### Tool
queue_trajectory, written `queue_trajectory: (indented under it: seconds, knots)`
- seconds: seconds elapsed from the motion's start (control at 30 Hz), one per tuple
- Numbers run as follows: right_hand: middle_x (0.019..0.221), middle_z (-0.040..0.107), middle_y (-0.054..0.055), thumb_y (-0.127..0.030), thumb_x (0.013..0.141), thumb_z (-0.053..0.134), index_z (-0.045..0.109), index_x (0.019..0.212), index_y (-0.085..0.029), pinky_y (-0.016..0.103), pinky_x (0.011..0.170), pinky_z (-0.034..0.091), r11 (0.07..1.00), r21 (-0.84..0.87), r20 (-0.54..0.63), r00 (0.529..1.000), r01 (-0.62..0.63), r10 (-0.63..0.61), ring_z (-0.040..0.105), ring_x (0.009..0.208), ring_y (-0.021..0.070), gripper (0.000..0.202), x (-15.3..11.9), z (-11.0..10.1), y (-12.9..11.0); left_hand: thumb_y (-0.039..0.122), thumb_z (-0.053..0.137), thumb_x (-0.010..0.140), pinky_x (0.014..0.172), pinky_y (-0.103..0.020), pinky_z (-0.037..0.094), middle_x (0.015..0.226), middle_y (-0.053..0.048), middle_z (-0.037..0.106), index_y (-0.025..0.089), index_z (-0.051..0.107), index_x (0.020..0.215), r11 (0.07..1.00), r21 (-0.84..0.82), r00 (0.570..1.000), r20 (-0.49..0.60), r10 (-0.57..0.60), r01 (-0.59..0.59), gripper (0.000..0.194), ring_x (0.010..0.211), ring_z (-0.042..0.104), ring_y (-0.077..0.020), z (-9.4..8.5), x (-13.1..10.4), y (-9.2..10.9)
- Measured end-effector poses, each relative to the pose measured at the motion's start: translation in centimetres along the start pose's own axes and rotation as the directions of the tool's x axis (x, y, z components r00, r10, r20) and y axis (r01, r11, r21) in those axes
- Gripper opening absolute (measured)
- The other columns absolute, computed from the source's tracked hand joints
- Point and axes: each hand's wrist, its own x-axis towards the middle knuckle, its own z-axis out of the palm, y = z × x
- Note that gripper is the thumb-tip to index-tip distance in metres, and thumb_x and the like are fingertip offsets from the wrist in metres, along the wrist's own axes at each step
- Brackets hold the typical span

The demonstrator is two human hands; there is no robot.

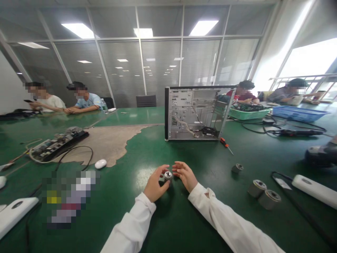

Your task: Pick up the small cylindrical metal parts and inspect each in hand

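A small grey metal cylinder [167, 176] with holes in its top face stands upright between the thumb and fingers of my left hand [154, 185]. That hand is closed around it, low over the green table. My right hand [185, 176] is just to the right of the cylinder, with fingers bent and apart and nothing visible in them. Farther right lie similar metal cylinders: a small one [237, 168] and two larger ones, one [257, 189] beside the other [270, 200].
Beyond my hands stands an open computer case [181, 96], with an orange-handled screwdriver [225, 143] by its corner. A circuit assembly [60, 142] and white mouse [100, 164] lie left. Green [250, 114] and blue baskets [300, 113] and a power strip [317, 189] are right. Several people sit behind.
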Motion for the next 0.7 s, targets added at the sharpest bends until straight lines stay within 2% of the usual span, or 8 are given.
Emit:
queue_trajectory:
  seconds: [0.13,0.3,0.47,0.57,0.7]
  knots:
    - [0.077,0.059,0.001,-0.017,0.055,0.059,0.055,0.082,-0.02,0.027,0.062,0.04,0.999,-0.02,-0.002,1.0,-0.027,0.027,0.056,0.068,0.0133,0.028,-0.3,0.3,-0.2,0.018,0.05,0.07,0.082,-0.032,0.04,0.097,-0.007,0.053,0.018,0.048,0.099,0.985,0.151,0.997,0.019,0.076,-0.077,0.029,0.091,0.049,-0.0176,-0.1,-0.1,0.3]
    - [0.075,0.059,0.0,-0.017,0.054,0.06,0.055,0.081,-0.019,0.025,0.058,0.039,0.998,-0.044,0.015,0.999,-0.05,0.051,0.055,0.063,0.0113,0.027,-0.3,0.1,0.1,0.021,0.051,0.071,0.077,-0.031,0.043,0.091,-0.005,0.055,0.018,0.051,0.095,0.989,0.144,1.0,-0.011,0.017,-0.015,0.024,0.085,0.052,-0.0164,0.3,-0.2,0.3]
    - [0.073,0.059,0.0,-0.016,0.054,0.061,0.055,0.08,-0.017,0.025,0.056,0.039,0.995,-0.075,0.038,0.997,-0.068,0.071,0.054,0.061,0.0107,0.027,-0.3,0.2,0.0,0.023,0.054,0.069,0.074,-0.029,0.046,0.093,-0.005,0.057,0.019,0.05,0.095,0.983,-0.115,0.984,-0.088,-0.153,0.143,0.026,0.083,0.056,-0.0158,0.9,-0.3,-0.3]
    - [0.073,0.06,0.0,-0.016,0.054,0.062,0.055,0.079,-0.017,0.025,0.056,0.039,0.992,-0.098,0.045,0.996,-0.076,0.08,0.054,0.06,0.0105,0.026,-0.5,0.4,-0.2,0.025,0.058,0.066,0.069,-0.028,0.047,0.09,-0.005,0.058,0.019,0.049,0.094,0.935,-0.275,0.951,-0.148,-0.271,0.224,0.03,0.078,0.058,-0.0156,0.9,-0.2,-0.9]
    - [0.072,0.061,0.0,-0.016,0.054,0.062,0.057,0.077,-0.017,0.025,0.057,0.039,0.987,-0.142,0.071,0.994,-0.073,0.084,0.054,0.06,0.0106,0.024,-0.5,0.2,0.0,0.026,0.063,0.062,0.066,-0.026,0.046,0.084,-0.005,0.059,0.017,0.047,0.092,0.862,-0.437,0.909,-0.194,-0.368,0.256,0.035,0.071,0.059,-0.0141,0.8,0.1,-1.8]
